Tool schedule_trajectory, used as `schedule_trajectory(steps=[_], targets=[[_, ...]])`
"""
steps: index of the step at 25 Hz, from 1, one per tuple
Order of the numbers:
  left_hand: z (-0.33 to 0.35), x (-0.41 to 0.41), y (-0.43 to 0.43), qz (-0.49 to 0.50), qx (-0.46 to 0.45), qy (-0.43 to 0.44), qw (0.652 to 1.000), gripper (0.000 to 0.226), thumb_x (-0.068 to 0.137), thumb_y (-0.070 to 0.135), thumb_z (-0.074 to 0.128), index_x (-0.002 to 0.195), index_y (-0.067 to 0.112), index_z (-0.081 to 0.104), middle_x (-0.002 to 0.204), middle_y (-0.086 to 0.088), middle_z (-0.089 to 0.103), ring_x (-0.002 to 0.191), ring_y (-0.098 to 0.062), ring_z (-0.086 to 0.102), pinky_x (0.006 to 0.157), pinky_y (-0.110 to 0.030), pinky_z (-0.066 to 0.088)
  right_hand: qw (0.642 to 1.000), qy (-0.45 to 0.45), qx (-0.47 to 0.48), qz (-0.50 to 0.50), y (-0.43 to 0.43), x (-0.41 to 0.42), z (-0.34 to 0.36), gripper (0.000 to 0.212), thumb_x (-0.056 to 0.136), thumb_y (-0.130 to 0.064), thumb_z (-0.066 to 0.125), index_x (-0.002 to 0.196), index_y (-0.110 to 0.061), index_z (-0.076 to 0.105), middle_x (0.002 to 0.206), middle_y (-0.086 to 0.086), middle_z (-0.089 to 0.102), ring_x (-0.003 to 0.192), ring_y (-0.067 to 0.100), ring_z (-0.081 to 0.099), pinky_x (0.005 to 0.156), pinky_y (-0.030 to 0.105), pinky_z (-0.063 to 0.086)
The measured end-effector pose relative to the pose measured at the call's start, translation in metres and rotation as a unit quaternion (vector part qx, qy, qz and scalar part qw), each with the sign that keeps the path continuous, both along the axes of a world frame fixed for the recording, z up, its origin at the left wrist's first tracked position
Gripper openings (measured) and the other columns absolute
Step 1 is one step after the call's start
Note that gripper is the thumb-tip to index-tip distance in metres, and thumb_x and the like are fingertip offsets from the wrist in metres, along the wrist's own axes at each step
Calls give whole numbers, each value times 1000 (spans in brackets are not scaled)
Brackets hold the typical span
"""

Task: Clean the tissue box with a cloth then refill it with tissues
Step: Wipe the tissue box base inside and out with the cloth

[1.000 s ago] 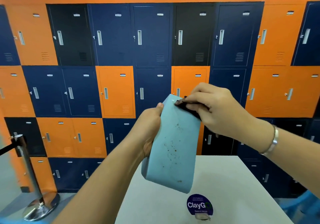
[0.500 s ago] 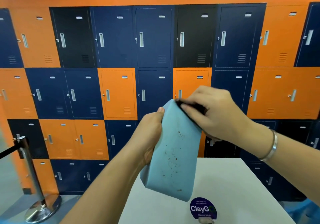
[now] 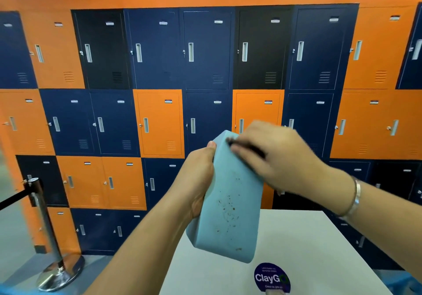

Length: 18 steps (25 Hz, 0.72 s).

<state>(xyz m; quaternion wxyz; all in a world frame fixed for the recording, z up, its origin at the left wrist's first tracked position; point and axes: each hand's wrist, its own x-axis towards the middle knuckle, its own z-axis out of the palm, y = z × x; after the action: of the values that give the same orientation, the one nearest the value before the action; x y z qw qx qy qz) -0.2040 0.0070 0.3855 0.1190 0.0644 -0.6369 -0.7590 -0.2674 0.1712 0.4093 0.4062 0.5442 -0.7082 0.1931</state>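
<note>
A white surface [image 3: 319, 244] is standing in front of me, and a round dark-blue "ClayGo" sticker [image 3: 271, 277] is lying flat near its front edge.

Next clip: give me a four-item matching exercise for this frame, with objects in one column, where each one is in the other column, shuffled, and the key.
Things
1. tissue box
2. dark cloth
3. round sticker
4. stanchion post

Places
A. on the near edge of the white table
B. standing on the floor at far left
C. gripped by the left hand, raised above the table
D. held by the right hand against the box's top end

Pairs: 1-C, 2-D, 3-A, 4-B
</note>
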Motion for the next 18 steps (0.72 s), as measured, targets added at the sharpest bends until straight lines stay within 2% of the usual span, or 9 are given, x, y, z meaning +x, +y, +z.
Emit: schedule_trajectory(steps=[2, 4, 7, 10, 13, 16, 18], targets=[[0, 0, -1, 2, 3, -7, 1000, 48, 107, 48, 44, 96, 9, 70, 86, -16, 66, 78, -30, 62, 77, -42, 46, 1000, -11, -15, 5, -1, -1, 2, 23, 100, -27, 59, 104, -10, 73, 92, 1, 66, 80, 20, 62, 64, 43, 54], [0, 1, -1, 2, 14, -6, 1000, 47, 107, 48, 45, 92, 11, 69, 82, -15, 63, 74, -28, 60, 75, -40, 47, 999, 27, 35, 20, -5, -2, -1, 24, 101, -28, 58, 105, -11, 74, 94, 1, 66, 79, 21, 62, 63, 42, 54], [0, 1, -4, 7, 12, 0, 1000, 48, 107, 46, 45, 87, 13, 72, 77, -10, 69, 65, -25, 65, 69, -36, 50, 999, -28, -31, 4, -6, -2, 3, 24, 99, -27, 59, 104, -10, 75, 91, 0, 63, 78, 18, 59, 64, 42, 54], [2, 5, -3, -8, 38, 2, 999, 46, 107, 46, 45, 93, 12, 73, 76, -10, 70, 63, -24, 67, 65, -33, 52, 999, 6, 22, 33, -11, 1, -1, 25, 100, -28, 59, 103, -11, 76, 91, -1, 64, 78, 16, 60, 63, 37, 54], [3, 5, -5, -12, 24, -9, 1000, 45, 108, 43, 43, 100, 9, 72, 77, -10, 72, 63, -23, 67, 63, -32, 52, 997, -60, -50, 21, -12, -5, 9, 25, 98, -29, 61, 102, -11, 78, 89, -3, 62, 79, 15, 60, 66, 43, 54], [10, 9, -15, 3, 24, -26, 999, 45, 107, 45, 46, 94, 8, 69, 71, -10, 63, 59, -24, 59, 62, -33, 47, 996, -36, 54, 65, -4, -2, -5, 22, 98, -27, 62, 103, -11, 76, 94, -5, 64, 82, 13, 61, 64, 38, 54], [17, 9, -24, 31, 42, -28, 998, 44, 107, 42, 47, 84, 10, 64, 60, -4, 58, 48, -18, 54, 51, -27, 45, 990, -18, 112, 88, 6, 3, -21, 21, 98, -26, 62, 101, -10, 75, 94, -3, 64, 81, 14, 62, 60, 36, 54]])
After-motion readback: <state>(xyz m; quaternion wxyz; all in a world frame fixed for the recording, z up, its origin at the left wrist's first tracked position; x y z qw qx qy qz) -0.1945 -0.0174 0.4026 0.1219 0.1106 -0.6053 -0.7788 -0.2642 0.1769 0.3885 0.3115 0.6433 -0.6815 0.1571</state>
